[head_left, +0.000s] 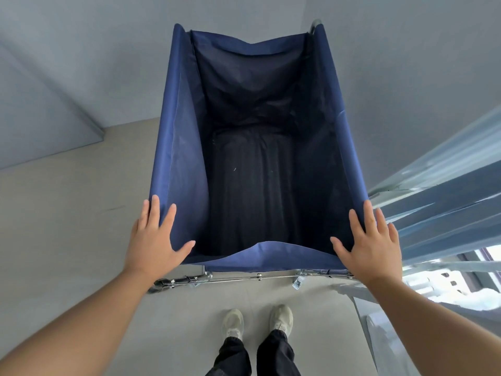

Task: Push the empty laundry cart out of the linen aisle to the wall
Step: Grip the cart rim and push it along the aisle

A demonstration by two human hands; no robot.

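Note:
A laundry cart (179, 147) with a dark blue fabric bag on a metal frame stands right in front of me, and its inside is empty. My left hand (156, 236) lies flat on the near left corner of the bag's rim, fingers spread. On the near right corner my right hand (371, 244) rests the same way, palm down with fingers apart. Neither hand curls around the rim. The cart's far end is close to a pale grey wall (393, 77).
A low grey step or panel (48, 126) runs along the left wall. Clear plastic sheeting over shelving (444, 202) hangs close on the right side of the cart. The cart's metal crossbar (244, 279) and casters are near my feet (257, 321) on grey floor.

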